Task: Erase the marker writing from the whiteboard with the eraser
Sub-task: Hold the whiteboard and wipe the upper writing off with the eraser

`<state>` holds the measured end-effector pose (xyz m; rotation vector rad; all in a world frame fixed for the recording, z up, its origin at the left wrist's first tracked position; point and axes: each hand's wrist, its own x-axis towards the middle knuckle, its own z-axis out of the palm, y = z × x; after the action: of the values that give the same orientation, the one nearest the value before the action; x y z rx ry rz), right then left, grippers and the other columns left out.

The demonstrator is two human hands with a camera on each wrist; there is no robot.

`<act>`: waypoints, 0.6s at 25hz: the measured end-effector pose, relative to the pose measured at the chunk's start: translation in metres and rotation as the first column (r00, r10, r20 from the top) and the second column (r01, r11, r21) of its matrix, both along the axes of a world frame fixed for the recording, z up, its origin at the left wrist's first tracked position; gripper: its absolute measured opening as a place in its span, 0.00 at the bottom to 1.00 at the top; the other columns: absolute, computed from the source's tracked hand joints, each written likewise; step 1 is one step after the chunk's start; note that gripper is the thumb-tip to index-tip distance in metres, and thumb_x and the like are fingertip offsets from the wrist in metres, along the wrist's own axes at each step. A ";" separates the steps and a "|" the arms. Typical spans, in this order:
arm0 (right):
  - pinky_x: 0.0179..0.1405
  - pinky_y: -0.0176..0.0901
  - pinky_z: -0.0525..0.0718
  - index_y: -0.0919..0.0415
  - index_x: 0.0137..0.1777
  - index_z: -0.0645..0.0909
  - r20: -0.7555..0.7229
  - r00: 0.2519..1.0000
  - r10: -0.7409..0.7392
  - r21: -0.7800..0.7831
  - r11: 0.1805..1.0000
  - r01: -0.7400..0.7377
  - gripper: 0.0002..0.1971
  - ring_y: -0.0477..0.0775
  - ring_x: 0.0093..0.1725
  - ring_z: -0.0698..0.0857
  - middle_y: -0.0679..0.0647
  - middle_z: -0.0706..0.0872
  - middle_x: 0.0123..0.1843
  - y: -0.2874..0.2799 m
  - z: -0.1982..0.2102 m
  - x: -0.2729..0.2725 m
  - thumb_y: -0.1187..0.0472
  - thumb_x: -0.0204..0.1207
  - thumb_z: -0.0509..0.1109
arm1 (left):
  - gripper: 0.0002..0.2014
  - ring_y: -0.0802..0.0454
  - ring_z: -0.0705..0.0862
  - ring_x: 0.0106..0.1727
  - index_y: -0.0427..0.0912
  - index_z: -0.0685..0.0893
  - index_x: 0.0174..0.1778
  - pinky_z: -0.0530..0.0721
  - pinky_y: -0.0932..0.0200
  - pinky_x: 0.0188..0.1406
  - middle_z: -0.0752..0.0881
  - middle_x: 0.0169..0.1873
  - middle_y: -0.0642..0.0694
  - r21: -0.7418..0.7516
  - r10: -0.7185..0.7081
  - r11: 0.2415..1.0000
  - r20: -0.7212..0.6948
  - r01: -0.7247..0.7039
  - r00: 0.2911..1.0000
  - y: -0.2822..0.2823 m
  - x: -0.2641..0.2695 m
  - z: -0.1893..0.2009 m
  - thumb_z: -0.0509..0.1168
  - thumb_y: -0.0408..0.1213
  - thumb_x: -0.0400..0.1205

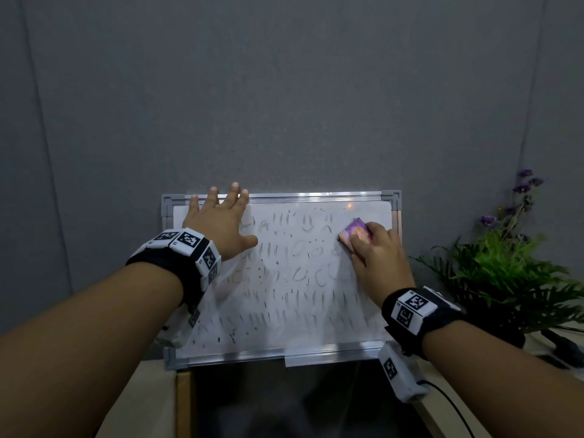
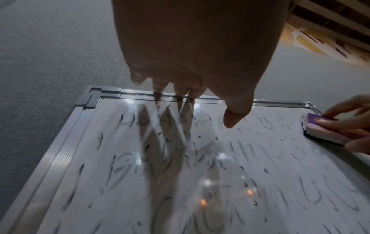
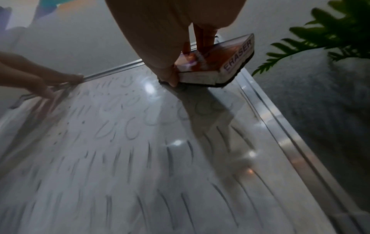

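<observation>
- Gripping the eraser [image 1: 354,233] by its stiff sides, the right hand [image 1: 377,260] presses its felt on the whiteboard [image 1: 284,311].
- Left hand [image 1: 218,221] lies flat, fingers spread, steadying the board's slippery top edge.

Both forearms stretched forward, bare, black bands with white marker blocks at the wrists. Left hand [image 1: 218,221] spread flat, fingers [image 1: 234,194] straight and splayed, thumb out to the side. Right hand [image 1: 377,252] curled, fingertips [image 3: 204,38] and thumb pinching, knuckles raised, wrist angled inward.
</observation>
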<state>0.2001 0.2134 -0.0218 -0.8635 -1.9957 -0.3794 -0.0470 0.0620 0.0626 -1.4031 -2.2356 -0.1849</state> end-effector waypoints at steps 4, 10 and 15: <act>0.53 0.56 0.80 0.63 0.61 0.80 -0.093 0.995 -0.036 -0.048 0.998 0.032 0.17 0.64 0.60 0.71 0.63 0.76 0.68 0.003 0.016 -0.004 0.65 0.71 0.70 | 0.46 0.41 0.41 0.84 0.51 0.37 0.83 0.42 0.34 0.79 0.37 0.84 0.52 -0.001 0.001 1.000 0.001 -0.001 1.000 0.001 0.000 0.000 0.57 0.64 0.79; 0.53 0.58 0.80 0.62 0.61 0.81 -0.009 1.000 0.029 -0.011 1.000 -0.029 0.17 0.65 0.59 0.72 0.63 0.76 0.68 -0.003 0.011 -0.009 0.63 0.71 0.72 | 0.46 0.41 0.41 0.84 0.51 0.37 0.83 0.42 0.34 0.78 0.37 0.84 0.51 0.004 0.004 1.000 -0.005 -0.004 1.000 0.000 -0.001 0.000 0.57 0.64 0.79; 0.55 0.54 0.76 0.62 0.60 0.81 -0.127 0.991 -0.028 -0.073 0.997 0.019 0.15 0.64 0.60 0.70 0.62 0.76 0.69 -0.001 0.019 -0.014 0.66 0.73 0.68 | 0.46 0.41 0.41 0.84 0.51 0.37 0.83 0.41 0.33 0.78 0.36 0.84 0.52 -0.004 0.006 1.000 -0.006 -0.006 1.000 0.001 -0.001 -0.001 0.57 0.64 0.79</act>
<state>0.1856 0.2122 -0.0030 -0.9339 -1.8915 -0.2604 -0.0479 0.0632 0.0619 -1.3971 -2.2361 -0.1743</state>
